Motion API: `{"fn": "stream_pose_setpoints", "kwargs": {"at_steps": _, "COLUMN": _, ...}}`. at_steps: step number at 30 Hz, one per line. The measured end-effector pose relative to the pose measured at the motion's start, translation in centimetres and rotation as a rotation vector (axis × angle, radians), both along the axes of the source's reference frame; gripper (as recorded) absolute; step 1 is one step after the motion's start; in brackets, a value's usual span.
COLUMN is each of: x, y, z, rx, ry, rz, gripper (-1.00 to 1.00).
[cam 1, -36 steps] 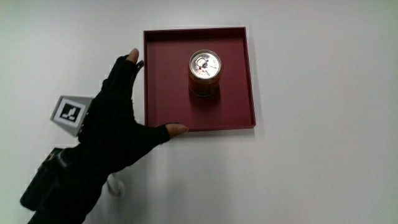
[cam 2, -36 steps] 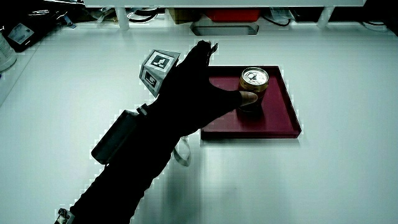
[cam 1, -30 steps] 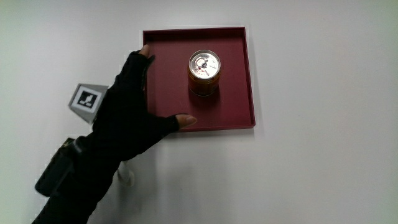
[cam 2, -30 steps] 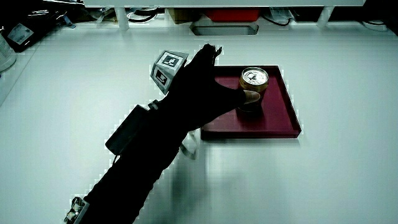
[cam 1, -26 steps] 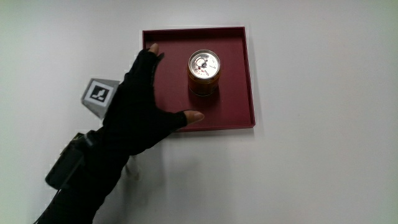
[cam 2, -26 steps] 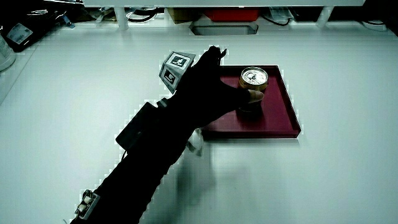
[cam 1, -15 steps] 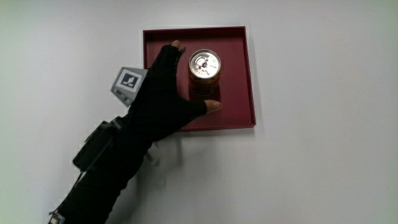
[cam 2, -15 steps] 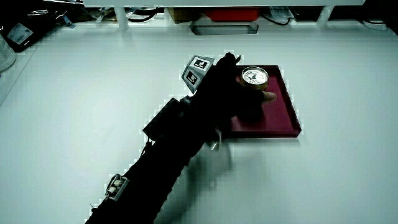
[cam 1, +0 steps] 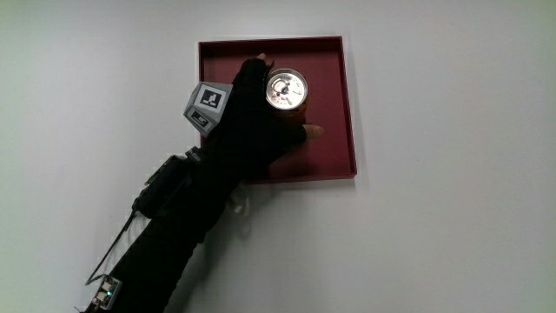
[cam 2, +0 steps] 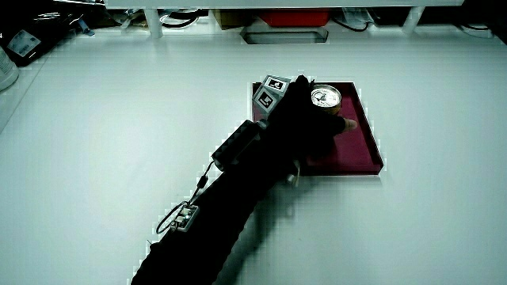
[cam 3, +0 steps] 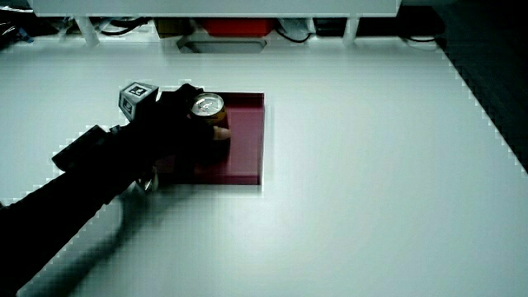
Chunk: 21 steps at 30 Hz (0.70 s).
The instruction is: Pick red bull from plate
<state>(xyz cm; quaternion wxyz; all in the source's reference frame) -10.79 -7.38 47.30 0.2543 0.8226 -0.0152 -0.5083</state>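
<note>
The red bull can [cam 1: 285, 89] stands upright on the dark red plate [cam 1: 334, 104], a square tray with a low rim. The gloved hand [cam 1: 263, 117] reaches over the plate's edge and wraps around the can's body, fingers on one side and the bare thumb tip [cam 1: 313, 130] on the side nearer the person. Only the can's silver top shows above the glove. Both side views show the same hold: can [cam 2: 325, 96] [cam 3: 207, 105], hand [cam 2: 305, 119] [cam 3: 177, 124], plate [cam 2: 360, 150] [cam 3: 247, 140]. The patterned cube [cam 1: 206, 106] sits on the back of the hand.
A black box [cam 1: 161, 187] with a thin cable is strapped to the forearm. The white table [cam 1: 452, 191] surrounds the plate. A low partition [cam 2: 261, 16] with boxes and cables under it runs along the table's edge farthest from the person.
The hand has slid from beside the plate across its edge to the can, and its fingers and thumb have closed around the can. The can and plate have stayed in place.
</note>
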Motion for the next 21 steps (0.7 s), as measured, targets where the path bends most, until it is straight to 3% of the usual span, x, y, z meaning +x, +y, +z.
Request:
{"fn": "stream_pose_setpoints", "kwargs": {"at_steps": 4, "x": 0.02, "y": 0.12, "z": -0.06, "rx": -0.001, "ry": -0.006, "rz": -0.013, "gripper": 0.07}}
{"fn": "stream_pose_setpoints", "kwargs": {"at_steps": 5, "x": -0.01, "y": 0.09, "z": 0.05, "rx": 0.025, "ry": 0.006, "rz": -0.003, "gripper": 0.1}}
{"fn": "stream_pose_setpoints", "kwargs": {"at_steps": 16, "x": -0.4, "y": 0.3, "z": -0.09, "rx": 0.074, "ry": -0.018, "rz": -0.091, "gripper": 0.48}}
{"fn": "stream_pose_setpoints", "kwargs": {"at_steps": 21, "x": -0.51, "y": 0.52, "z": 0.01, "rx": 0.09, "ry": -0.037, "rz": -0.106, "gripper": 0.66}}
